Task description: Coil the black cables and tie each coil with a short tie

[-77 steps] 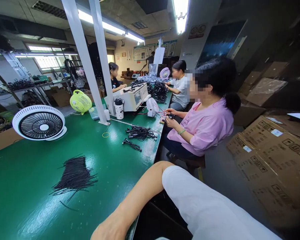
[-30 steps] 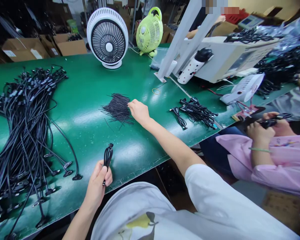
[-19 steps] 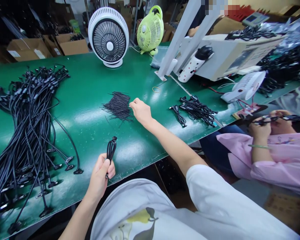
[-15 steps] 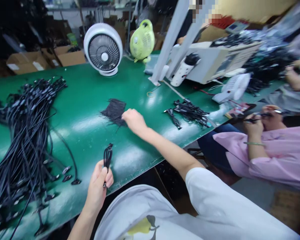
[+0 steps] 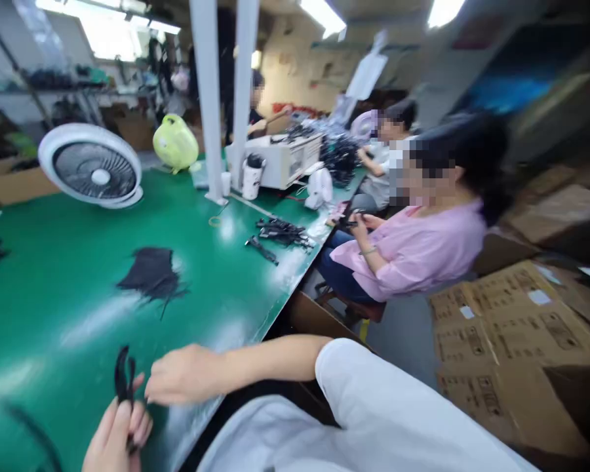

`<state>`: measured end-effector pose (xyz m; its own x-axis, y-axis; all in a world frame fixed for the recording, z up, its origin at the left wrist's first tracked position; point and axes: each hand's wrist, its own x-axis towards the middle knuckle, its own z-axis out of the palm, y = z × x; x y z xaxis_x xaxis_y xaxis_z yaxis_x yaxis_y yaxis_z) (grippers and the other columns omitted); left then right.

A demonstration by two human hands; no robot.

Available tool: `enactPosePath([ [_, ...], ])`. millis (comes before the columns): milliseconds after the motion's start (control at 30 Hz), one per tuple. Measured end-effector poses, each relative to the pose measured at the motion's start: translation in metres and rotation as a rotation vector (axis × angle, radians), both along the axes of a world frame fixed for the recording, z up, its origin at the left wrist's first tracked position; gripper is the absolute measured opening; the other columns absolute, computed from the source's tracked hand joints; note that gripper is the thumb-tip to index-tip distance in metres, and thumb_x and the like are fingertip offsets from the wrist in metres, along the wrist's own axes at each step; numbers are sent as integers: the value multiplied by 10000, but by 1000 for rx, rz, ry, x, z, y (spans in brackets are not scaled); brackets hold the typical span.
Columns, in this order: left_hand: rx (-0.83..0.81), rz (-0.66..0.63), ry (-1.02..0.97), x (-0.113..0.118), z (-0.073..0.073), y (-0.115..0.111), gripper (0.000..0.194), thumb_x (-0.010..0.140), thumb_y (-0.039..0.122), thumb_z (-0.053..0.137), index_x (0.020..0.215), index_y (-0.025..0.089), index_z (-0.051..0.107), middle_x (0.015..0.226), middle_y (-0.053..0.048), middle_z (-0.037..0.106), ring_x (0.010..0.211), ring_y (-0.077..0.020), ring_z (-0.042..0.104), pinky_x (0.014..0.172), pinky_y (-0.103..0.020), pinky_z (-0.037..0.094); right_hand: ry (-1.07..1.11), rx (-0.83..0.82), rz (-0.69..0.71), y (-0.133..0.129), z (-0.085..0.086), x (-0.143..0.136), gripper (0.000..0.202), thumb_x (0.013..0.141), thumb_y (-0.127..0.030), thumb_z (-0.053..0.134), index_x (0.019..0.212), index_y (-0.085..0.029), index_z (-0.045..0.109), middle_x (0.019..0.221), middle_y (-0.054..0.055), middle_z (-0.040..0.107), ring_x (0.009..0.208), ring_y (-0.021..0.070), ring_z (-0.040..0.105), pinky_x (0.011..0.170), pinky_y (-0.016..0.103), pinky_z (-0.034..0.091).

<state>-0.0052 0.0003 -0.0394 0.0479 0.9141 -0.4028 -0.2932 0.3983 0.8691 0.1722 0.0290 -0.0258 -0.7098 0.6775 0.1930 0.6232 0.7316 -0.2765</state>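
Note:
My left hand (image 5: 114, 436), low at the left of the head view, is closed around a folded black cable (image 5: 122, 372), whose loops stand up above the fingers. Close by on the right is my right hand (image 5: 184, 375), fingers pinched together beside the cable. Whatever is in that pinch is hidden or too thin to make out. On the green table (image 5: 73, 314) ahead lies a small pile of thin black strips (image 5: 150, 270), apart from both hands. Motion blurs the picture somewhat.
Bundled black cables (image 5: 282, 231) lie farther right on the table. Behind stand a white fan (image 5: 101, 176), a green fan (image 5: 176, 143), a metal post (image 5: 209, 98) and a bottle (image 5: 252, 178). A co-worker in pink (image 5: 413, 249) sits at the right, near cardboard boxes (image 5: 511, 334).
My right hand has drawn back from the pile of strips to beside the cable in my left hand. The view has swung right and up, bringing more of the room into sight.

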Motion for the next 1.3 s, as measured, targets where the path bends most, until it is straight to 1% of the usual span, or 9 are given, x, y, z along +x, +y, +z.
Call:
enactPosePath([
  [133,159,-2,294,20,21,-9,315,724,420,692,887,156,643,628,42,483,564,-100,386,502,-215,325,-82,262,149,-9,17,0,365,1025,-238,301,946,-168,650,872,53,658,810,161,598,649,308,415],
  [300,115,-262,471,9,13,-3,208,772,360,505,691,171,537,544,47,427,545,-107,360,527,-244,293,18,539,441,10,12,2,286,994,-118,343,1014,-94,628,1118,119,646,1057,186,561,841,333,432],
  [433,88,-277,305,10,17,-14,256,753,422,531,662,190,474,508,69,371,494,-89,303,494,-238,238,-59,528,516,10,24,3,253,995,-165,377,848,-148,583,854,63,628,845,172,570,751,331,419],
  [533,17,-316,248,12,16,-17,339,734,498,554,619,198,446,458,69,364,461,-85,290,480,-238,216,-82,527,525,10,31,1,199,989,-193,405,882,-155,569,980,88,640,940,185,577,784,337,421],
  [700,-33,-327,146,13,7,-10,390,680,531,662,668,181,492,490,79,368,466,-71,276,468,-225,207,-120,524,600,19,24,-3,210,974,-209,443,800,-160,552,710,12,546,658,149,518,602,304,350],
  [800,-77,-335,62,11,1,-10,465,626,572,738,696,175,506,514,86,353,475,-60,255,456,-213,184,-160,549,651,15,21,-4,203,967,-176,438,831,-129,581,726,25,544,676,149,518,599,301,337],
  [967,-151,-427,3,8,-37,-5,680,464,791,733,666,194,479,444,100,336,401,-43,217,422,-231,140,-297,528,596,6,17,-7,201,924,-180,491,765,-111,594,690,49,529,621,171,487,517,309,258],
  [1100,-39,-507,135,17,-62,6,773,333,929,609,561,207,452,356,76,332,364,-52,255,441,-258,143,-356,509,611,7,15,-10,206,889,-216,563,714,-114,601,663,50,532,582,170,477,485,296,234],
  [1300,-91,-415,148,24,-48,-4,681,450,855,640,579,216,445,424,65,375,399,-75,295,468,-266,217,-476,332,571,8,21,-16,223,857,-223,616,673,-102,648,690,92,636,590,187,551,451,286,278],
])
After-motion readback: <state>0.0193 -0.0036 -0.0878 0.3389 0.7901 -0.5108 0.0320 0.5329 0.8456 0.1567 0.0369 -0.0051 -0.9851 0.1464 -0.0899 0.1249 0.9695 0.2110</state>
